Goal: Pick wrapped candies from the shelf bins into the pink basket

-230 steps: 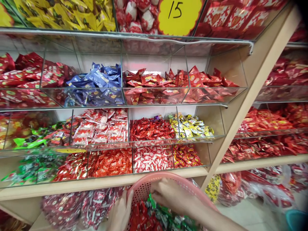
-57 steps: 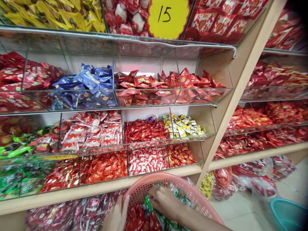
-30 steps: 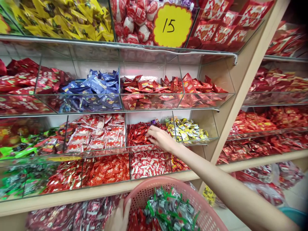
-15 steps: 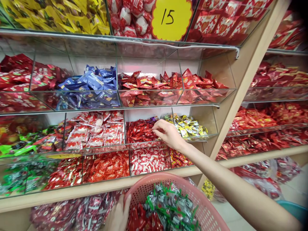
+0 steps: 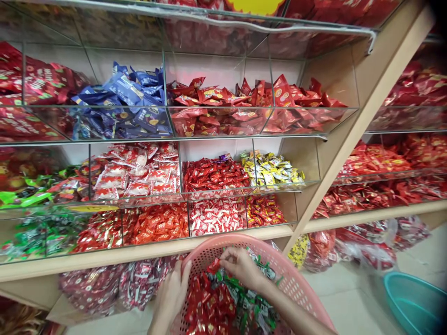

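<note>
At six o'clock, your pink basket (image 5: 291, 274) is cut off below; your left hand (image 5: 172, 291) grips its side, your right hand (image 5: 242, 269) pinches a red candy (image 5: 213, 266), hiding green candies (image 5: 252, 309). Teal basin (image 5: 414, 300), four o'clock, is cropped.

You have a teal basin (image 5: 415, 302) on the tiled floor (image 5: 344, 298) at your right. Below the lowest shelf's front edge (image 5: 139, 251), you see patterned bags (image 5: 92, 288) leftward and a yellow bag (image 5: 298, 251) rightward. Higher up, blue packets (image 5: 127, 93) lie heaped behind a clear front panel (image 5: 120, 123).
</note>
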{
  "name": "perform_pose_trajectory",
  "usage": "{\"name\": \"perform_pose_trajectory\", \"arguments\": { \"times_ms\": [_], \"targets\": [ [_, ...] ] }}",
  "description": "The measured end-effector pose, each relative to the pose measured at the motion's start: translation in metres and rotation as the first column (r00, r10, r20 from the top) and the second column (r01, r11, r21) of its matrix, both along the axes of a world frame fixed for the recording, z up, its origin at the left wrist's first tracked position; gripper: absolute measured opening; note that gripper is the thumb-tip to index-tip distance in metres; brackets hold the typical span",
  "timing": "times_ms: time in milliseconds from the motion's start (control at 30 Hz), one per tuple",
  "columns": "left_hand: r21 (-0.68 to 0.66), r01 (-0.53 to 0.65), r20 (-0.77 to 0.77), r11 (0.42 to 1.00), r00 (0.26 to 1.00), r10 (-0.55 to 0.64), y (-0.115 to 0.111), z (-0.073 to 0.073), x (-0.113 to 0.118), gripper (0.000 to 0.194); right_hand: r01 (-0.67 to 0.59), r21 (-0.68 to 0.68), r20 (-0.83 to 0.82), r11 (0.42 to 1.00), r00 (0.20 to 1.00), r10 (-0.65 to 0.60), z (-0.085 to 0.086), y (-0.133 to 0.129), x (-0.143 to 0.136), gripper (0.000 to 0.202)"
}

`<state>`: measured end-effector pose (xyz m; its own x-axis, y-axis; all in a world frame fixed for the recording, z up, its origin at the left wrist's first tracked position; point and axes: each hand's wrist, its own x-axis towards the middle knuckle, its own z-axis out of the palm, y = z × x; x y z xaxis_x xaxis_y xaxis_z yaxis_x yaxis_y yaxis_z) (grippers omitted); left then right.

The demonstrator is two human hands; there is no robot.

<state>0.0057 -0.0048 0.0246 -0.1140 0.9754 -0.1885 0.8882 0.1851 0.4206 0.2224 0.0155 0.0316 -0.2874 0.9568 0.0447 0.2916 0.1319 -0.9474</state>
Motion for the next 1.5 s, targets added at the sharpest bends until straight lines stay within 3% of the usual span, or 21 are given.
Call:
{"name": "perform_pose_trajectory", "arguments": {
  "times_ms": [100,433,733,867,1000,1133,1233,1333,1500],
  "targets": [
    [0.009,0.002,-0.013,1.0,1.0,-0.002,0.0,0.0,0.0,0.066,0.026,-0.008,0.038,1.0,0.999,-0.025,-0.022,-0.001,-0.004,0.012],
    [0.001,0.007,0.009,1.0,1.0,-0.007,0.001,0.004,0.002,0.065,0.024,-0.028,0.153,0.999,0.988,-0.02,-0.047,-0.011,-0.012,0.01],
    [-0.02,-0.007,0.011,1.0,1.0,0.007,0.002,-0.001,-0.001,0.064,0.078,0.031,0.259,0.996,0.962,-0.083,-0.045,-0.017,-0.018,0.012],
    [-0.024,-0.007,0.029,1.0,1.0,0.007,0.003,-0.004,-0.003,0.064,0.07,0.147,0.318,0.987,0.941,-0.114,-0.013,-0.017,-0.015,0.014],
    [-0.035,-0.005,0.036,0.999,0.999,0.007,0.005,-0.006,-0.004,0.063,-0.005,0.316,0.332,0.949,0.937,-0.105,0.054,-0.01,-0.009,0.016],
    [-0.035,-0.006,0.06,0.999,0.998,0.008,0.005,-0.007,-0.005,0.064,-0.061,0.576,0.266,0.815,0.957,-0.117,0.131,0.016,0.003,0.016],
    [-0.055,-0.01,0.056,0.998,0.998,0.013,0.005,-0.008,-0.006,0.064,-0.082,0.712,0.286,0.697,0.941,-0.182,0.175,0.048,0.015,0.015],
    [-0.068,0.004,0.041,0.998,0.999,-0.001,0.005,-0.009,-0.007,0.063,-0.144,0.774,0.387,0.617,0.879,-0.279,0.199,0.084,0.021,0.015],
    [-0.062,-0.001,0.021,0.998,1.0,0.002,0.007,-0.004,-0.007,0.055,-0.288,0.74,0.577,0.607,0.735,-0.355,0.205,0.118,0.02,0.014]
  ]
}}
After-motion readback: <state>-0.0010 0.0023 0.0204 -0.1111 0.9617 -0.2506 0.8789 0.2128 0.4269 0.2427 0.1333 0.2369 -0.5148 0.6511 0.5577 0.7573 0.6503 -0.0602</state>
